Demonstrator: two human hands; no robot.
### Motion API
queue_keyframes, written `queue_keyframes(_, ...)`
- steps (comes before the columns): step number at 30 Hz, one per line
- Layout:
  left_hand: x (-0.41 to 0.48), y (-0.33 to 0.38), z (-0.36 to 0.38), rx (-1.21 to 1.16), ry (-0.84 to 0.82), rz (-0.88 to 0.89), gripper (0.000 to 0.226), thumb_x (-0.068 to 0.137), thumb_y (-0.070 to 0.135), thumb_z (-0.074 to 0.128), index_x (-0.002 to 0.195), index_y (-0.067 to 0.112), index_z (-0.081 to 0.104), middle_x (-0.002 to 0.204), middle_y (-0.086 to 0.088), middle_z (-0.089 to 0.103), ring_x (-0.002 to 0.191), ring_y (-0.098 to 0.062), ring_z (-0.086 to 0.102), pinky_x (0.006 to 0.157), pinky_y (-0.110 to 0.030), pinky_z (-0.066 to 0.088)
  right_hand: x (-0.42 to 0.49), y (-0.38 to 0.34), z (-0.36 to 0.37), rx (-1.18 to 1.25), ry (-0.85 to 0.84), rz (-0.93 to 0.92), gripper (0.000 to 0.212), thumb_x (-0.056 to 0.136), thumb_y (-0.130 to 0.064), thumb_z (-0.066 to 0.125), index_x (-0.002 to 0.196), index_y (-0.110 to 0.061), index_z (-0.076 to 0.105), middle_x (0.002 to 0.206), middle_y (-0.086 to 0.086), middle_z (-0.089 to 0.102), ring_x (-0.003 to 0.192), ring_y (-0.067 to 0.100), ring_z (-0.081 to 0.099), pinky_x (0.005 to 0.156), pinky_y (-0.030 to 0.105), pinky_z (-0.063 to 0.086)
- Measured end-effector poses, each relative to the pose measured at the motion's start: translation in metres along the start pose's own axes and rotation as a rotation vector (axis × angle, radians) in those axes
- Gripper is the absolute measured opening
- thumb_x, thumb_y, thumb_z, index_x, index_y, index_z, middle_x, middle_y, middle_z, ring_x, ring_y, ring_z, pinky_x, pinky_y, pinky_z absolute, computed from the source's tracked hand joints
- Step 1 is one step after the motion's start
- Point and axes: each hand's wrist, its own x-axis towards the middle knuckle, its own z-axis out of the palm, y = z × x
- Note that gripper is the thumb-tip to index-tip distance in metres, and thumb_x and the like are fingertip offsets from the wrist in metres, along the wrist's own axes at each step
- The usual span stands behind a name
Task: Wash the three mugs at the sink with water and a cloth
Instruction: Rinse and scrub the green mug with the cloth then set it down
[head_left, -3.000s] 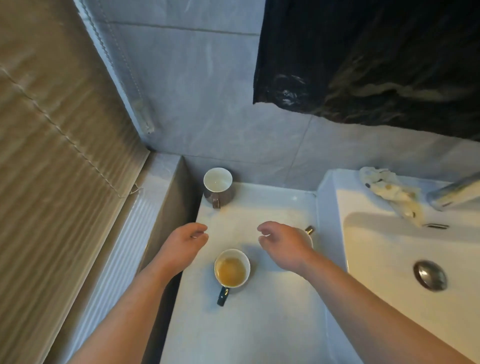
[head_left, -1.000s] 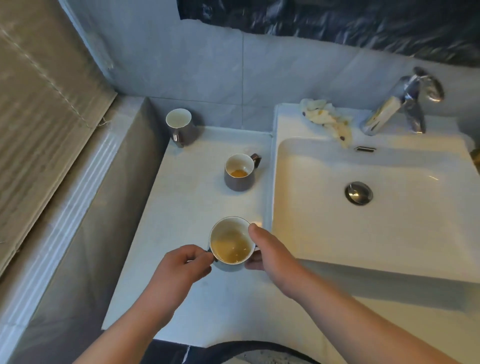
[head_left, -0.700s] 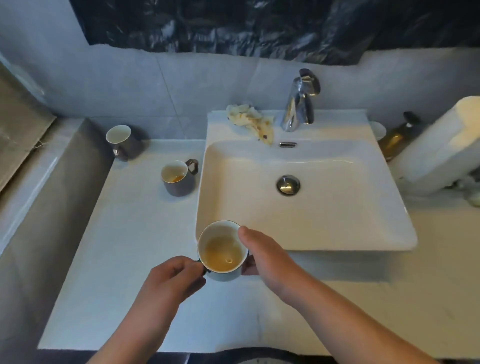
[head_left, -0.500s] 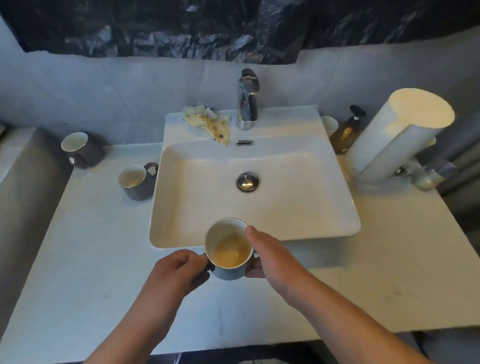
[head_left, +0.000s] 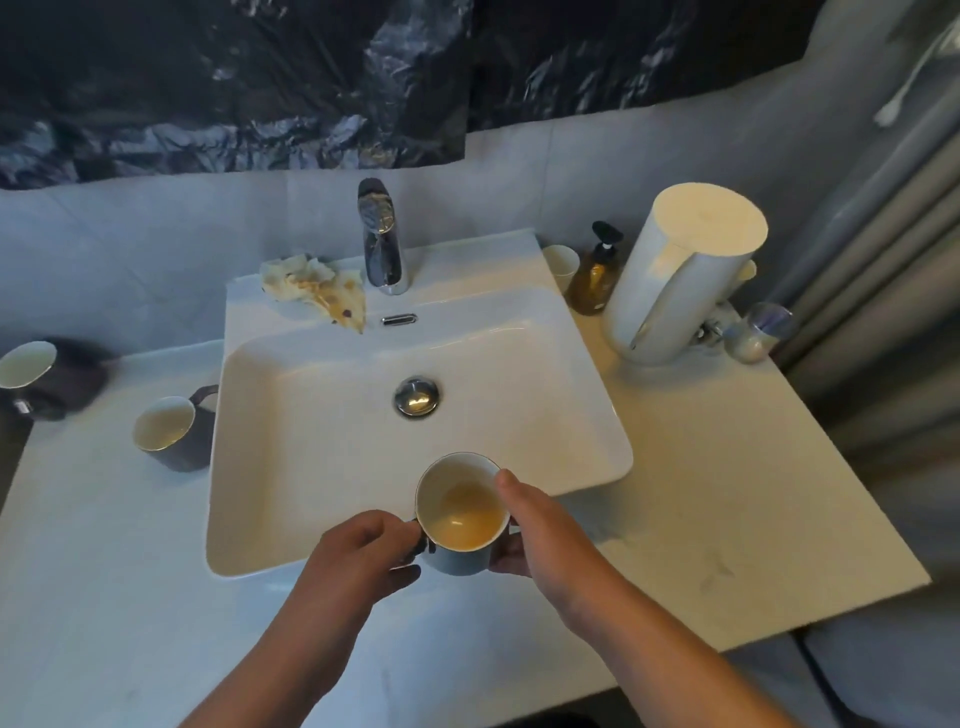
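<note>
I hold a grey mug (head_left: 460, 512) with a white inside and brownish liquid over the front rim of the white sink (head_left: 322, 436). My left hand (head_left: 358, 558) grips its handle, and my right hand (head_left: 540, 535) wraps its right side. A second grey mug (head_left: 169, 434) stands on the counter just left of the sink. The third mug (head_left: 28, 376) stands at the far left edge. A crumpled stained cloth (head_left: 314, 288) lies on the sink's back ledge, left of the chrome tap (head_left: 382, 239). No water runs.
Right of the sink stand a small white cup (head_left: 561, 262), an amber pump bottle (head_left: 597, 273) and a large white paper roll (head_left: 680, 270). A chrome drain plug (head_left: 417, 396) sits in the basin. Black plastic sheeting covers the wall above.
Both hands picked the mug up from the counter on the left and carried it rightward to the sink's front rim. My view swung right with it.
</note>
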Motion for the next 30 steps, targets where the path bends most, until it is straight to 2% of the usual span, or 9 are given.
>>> queue_keyframes(6,0.025,0.011,-0.02,-0.027,-0.041,0.003,0.056,0.052,0.047,0.071,0.078,-0.003,0.065,0.096,-0.024,0.067,0.096,-0.033,0.069,0.087,-0.037,0.059,0.012,-0.021,0.017,-0.013,0.02,-0.004,0.036,0.102,-0.05,0.036,0.116,-0.028,0.06,0.113,0.003,0.065,0.108,0.024,0.065,0.09,0.038,0.058)
queue_keyframes(10,0.038,0.018,-0.03,-0.06,-0.047,0.005,0.037,0.049,0.049,0.072,0.06,0.014,0.066,0.084,-0.019,0.067,0.089,-0.029,0.069,0.094,-0.042,0.057,0.027,-0.04,0.028,-0.065,0.025,0.005,0.034,0.101,-0.05,0.038,0.107,-0.027,0.063,0.108,0.002,0.066,0.104,0.025,0.066,0.092,0.041,0.058)
queue_keyframes(14,0.059,0.024,-0.035,-0.09,0.001,0.024,0.046,0.053,0.053,0.074,0.068,0.01,0.065,0.095,-0.027,0.069,0.1,-0.038,0.07,0.101,-0.049,0.053,0.046,-0.069,0.032,-0.203,-0.001,0.012,0.033,0.103,-0.049,0.033,0.1,-0.029,0.059,0.106,0.002,0.065,0.104,0.024,0.065,0.086,0.032,0.058)
queue_keyframes(17,0.079,0.033,-0.034,-0.097,0.038,0.027,0.043,0.06,0.048,0.074,0.07,0.008,0.065,0.094,-0.026,0.07,0.1,-0.037,0.07,0.1,-0.047,0.054,0.07,-0.091,0.029,-0.321,-0.032,0.027,0.036,0.102,-0.052,0.032,0.114,-0.026,0.055,0.12,0.005,0.062,0.11,0.026,0.061,0.094,0.036,0.054)
queue_keyframes(19,0.094,0.038,-0.035,-0.107,0.061,0.036,0.036,0.07,0.039,0.07,0.074,0.005,0.063,0.095,-0.028,0.069,0.1,-0.036,0.071,0.101,-0.046,0.054,0.093,-0.11,0.025,-0.449,0.024,-0.08,0.042,0.099,-0.051,0.039,0.13,-0.026,0.052,0.135,0.001,0.057,0.12,0.023,0.056,0.104,0.041,0.048)
queue_keyframes(22,0.117,0.045,-0.035,-0.11,0.118,0.029,0.027,0.086,0.027,0.069,0.075,0.003,0.06,0.099,-0.034,0.064,0.102,-0.04,0.068,0.102,-0.049,0.053,0.122,-0.159,0.027,-0.648,0.176,-0.397,0.052,0.097,-0.045,0.053,0.144,-0.029,0.041,0.151,-0.005,0.044,0.133,0.018,0.047,0.106,0.035,0.044)
queue_keyframes(26,0.144,0.055,-0.035,-0.119,0.179,0.0,0.025,0.096,0.016,0.062,0.079,-0.001,0.059,0.09,-0.029,0.06,0.092,-0.031,0.066,0.103,-0.049,0.052,0.154,-0.226,0.041,-1.067,0.165,-0.842,0.052,0.091,-0.037,0.065,0.139,-0.028,0.046,0.156,-0.005,0.036,0.138,0.019,0.039,0.107,0.034,0.041)
queue_keyframes(28,0.153,0.06,-0.036,-0.155,0.189,-0.007,0.027,0.096,0.015,0.062,0.081,-0.008,0.058,0.086,-0.023,0.058,0.089,-0.031,0.063,0.104,-0.049,0.051,0.165,-0.245,0.048,-1.197,0.111,-0.954,0.023,0.088,-0.031,0.07,0.106,-0.026,0.056,0.133,-0.002,0.054,0.117,0.022,0.053,0.091,0.029,0.049)
queue_keyframes(30,0.158,0.062,-0.037,-0.176,0.203,-0.01,0.035,0.094,0.017,0.064,0.089,-0.017,0.056,0.09,-0.027,0.058,0.093,-0.039,0.063,0.104,-0.052,0.05,0.173,-0.254,0.052,-1.272,0.105,-0.995,0.018,0.086,-0.025,0.07,0.089,-0.021,0.053,0.099,-0.003,0.055,0.087,0.022,0.054,0.073,0.033,0.053)
